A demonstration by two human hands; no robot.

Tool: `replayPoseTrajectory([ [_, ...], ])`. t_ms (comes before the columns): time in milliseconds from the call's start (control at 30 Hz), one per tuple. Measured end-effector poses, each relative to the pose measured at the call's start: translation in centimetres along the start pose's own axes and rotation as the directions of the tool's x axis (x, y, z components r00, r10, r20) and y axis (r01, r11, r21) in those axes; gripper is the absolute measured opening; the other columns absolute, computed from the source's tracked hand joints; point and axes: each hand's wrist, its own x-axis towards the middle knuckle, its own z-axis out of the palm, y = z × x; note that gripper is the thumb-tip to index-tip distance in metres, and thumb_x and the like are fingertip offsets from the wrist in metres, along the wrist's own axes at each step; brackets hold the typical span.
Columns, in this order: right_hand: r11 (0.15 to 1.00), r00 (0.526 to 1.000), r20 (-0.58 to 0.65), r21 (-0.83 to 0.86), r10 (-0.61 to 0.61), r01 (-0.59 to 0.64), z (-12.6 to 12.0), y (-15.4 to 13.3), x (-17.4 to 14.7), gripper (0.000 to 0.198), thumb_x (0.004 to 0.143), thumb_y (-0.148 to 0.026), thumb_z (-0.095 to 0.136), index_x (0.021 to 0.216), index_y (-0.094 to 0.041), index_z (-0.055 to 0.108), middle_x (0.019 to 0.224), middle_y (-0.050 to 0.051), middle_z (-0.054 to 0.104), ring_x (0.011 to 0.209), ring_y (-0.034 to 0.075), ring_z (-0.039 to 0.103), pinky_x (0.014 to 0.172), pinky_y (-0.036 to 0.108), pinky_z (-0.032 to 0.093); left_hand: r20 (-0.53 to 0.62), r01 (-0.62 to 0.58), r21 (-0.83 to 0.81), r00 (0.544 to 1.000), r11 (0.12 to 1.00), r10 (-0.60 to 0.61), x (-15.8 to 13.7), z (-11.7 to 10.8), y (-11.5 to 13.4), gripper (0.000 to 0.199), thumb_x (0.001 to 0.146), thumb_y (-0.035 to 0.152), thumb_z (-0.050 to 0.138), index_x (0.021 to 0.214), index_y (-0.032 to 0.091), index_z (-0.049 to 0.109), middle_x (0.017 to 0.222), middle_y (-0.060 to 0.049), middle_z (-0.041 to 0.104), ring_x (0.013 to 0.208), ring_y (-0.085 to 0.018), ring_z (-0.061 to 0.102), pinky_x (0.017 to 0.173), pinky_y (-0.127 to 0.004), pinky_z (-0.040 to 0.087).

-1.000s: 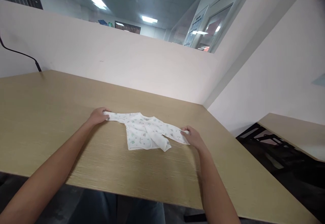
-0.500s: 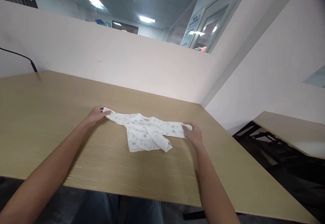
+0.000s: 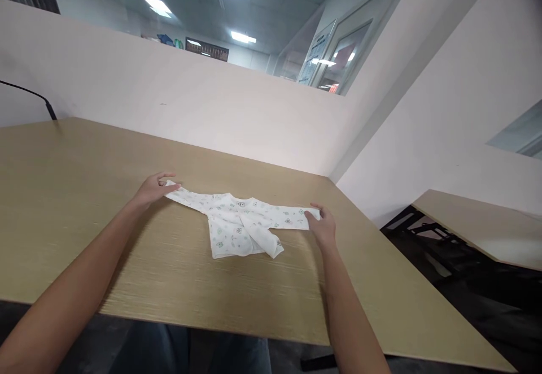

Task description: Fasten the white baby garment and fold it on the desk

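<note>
A small white baby shirt (image 3: 231, 227) with a printed pattern lies on the wooden table (image 3: 190, 295), its two sleeves stretched out sideways. My left hand (image 3: 154, 188) pinches the end of the left-side sleeve between thumb and fingers. At the other end, the right-side cuff is held in my right hand (image 3: 322, 227), thumb on top. One front panel of the shirt is folded over diagonally, and its corner sticks out at the lower right of the body.
A pale wall (image 3: 203, 108) with a window above it borders the table's far side. At the left, a black cable (image 3: 49, 109) comes down to the table edge. Another table (image 3: 478, 224) with a dark frame stands to the right.
My left hand has shifted slightly outward to the left with its sleeve end, and the sleeves look straighter. My right hand keeps its hold. The camera view has tilted a little.
</note>
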Motion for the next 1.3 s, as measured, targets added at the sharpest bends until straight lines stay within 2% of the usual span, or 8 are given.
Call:
replayPoseTrajectory([
  [267,0.987,0.995,0.092,-0.151,-0.042,0.056,0.0,0.0,0.2,0.066,0.071,-0.039,0.063,0.132,-0.014,0.062,0.116,0.014,0.067,0.101,0.027,0.064,0.091,0.041,0.05,-0.31,-0.006,0.326,0.944,0.945,0.113,0.6,0.5,-0.5,0.068,0.076,0.057,0.07,0.132,0.019,0.06,0.079,-0.002,0.064,0.076,-0.022,0.064,0.071,-0.033,0.049],
  [467,0.938,0.841,0.541,-0.281,-0.021,0.204,2.2,-1.4,-2.5,0.042,0.089,-0.046,0.056,0.116,-0.017,0.067,0.118,0.015,0.07,0.11,0.029,0.064,0.099,0.041,0.048,0.228,-0.272,0.638,0.96,0.721,0.16,-2.9,7.3,1.3,0.053,0.092,0.056,0.048,0.115,0.015,0.071,0.126,-0.017,0.065,0.121,-0.037,0.057,0.103,-0.049,0.046],
  [567,0.886,0.751,0.661,-0.347,0.0,0.306,3.2,-1.4,-3.7,0.045,0.096,-0.052,0.047,0.116,-0.016,0.065,0.125,0.018,0.066,0.118,0.031,0.06,0.105,0.043,0.044,0.291,-0.272,0.754,0.954,0.598,0.068,-4.5,9.7,2.1,0.067,0.1,0.057,0.029,0.138,0.01,0.058,0.152,-0.023,0.045,0.142,-0.046,0.037,0.113,-0.061,0.032],
  [700,0.882,0.803,0.596,-0.389,0.022,0.265,3.6,-0.6,-3.2,0.054,0.099,-0.048,0.04,0.137,-0.012,0.056,0.151,0.02,0.049,0.145,0.032,0.04,0.121,0.047,0.026,0.371,-0.312,0.739,0.928,0.597,0.025,-3.0,9.2,1.1,0.072,0.103,0.058,0.019,0.159,0.015,0.032,0.168,-0.014,0.021,0.154,-0.041,0.014,0.121,-0.064,0.014],
  [867,0.929,0.859,0.462,-0.169,-0.221,0.33,3.0,-3.4,-4.1,0.047,0.096,-0.045,0.048,0.126,-0.015,0.067,0.141,0.017,0.061,0.133,0.031,0.054,0.115,0.048,0.038,0.399,-0.455,0.658,0.886,0.6,0.234,-0.9,7.8,-0.4,0.059,0.102,0.048,0.027,0.144,0.017,0.054,0.157,-0.013,0.043,0.148,-0.032,0.033,0.12,-0.055,0.026],
  [1067,0.862,0.54,0.706,0.204,-0.458,0.464,4.1,-11.1,-11.0,0.027,0.095,-0.039,0.061,0.085,-0.021,0.078,0.083,0.005,0.074,0.072,0.017,0.062,0.066,0.028,0.046,0.355,-0.515,0.591,0.857,0.621,0.373,-1.7,9.1,-0.2,0.05,0.102,0.041,0.032,0.132,0.019,0.064,0.144,-0.01,0.058,0.138,-0.028,0.047,0.12,-0.049,0.031],
  [1200,0.873,0.253,0.89,0.253,-0.379,0.417,5.1,-13.1,-14.8,0.026,0.097,-0.037,0.06,0.108,-0.025,0.08,0.064,-0.002,0.064,0.056,0.011,0.048,0.057,0.025,0.037,0.379,-0.467,0.595,0.881,0.654,0.284,-1.9,9.7,-0.4,0.054,0.103,0.043,0.031,0.145,0.02,0.055,0.156,-0.009,0.046,0.147,-0.031,0.037,0.122,-0.055,0.026],
  [1300,0.845,0.177,0.922,0.222,-0.344,0.487,5.8,-13.3,-15.8,0.034,0.1,-0.034,0.054,0.128,-0.028,0.073,0.061,-0.004,0.06,0.055,0.01,0.045,0.059,0.025,0.036,0.376,-0.442,0.595,0.891,0.671,0.254,-2.0,9.8,-0.4,0.053,0.103,0.044,0.032,0.147,0.023,0.054,0.159,-0.008,0.043,0.149,-0.03,0.033,0.122,-0.058,0.021],
])
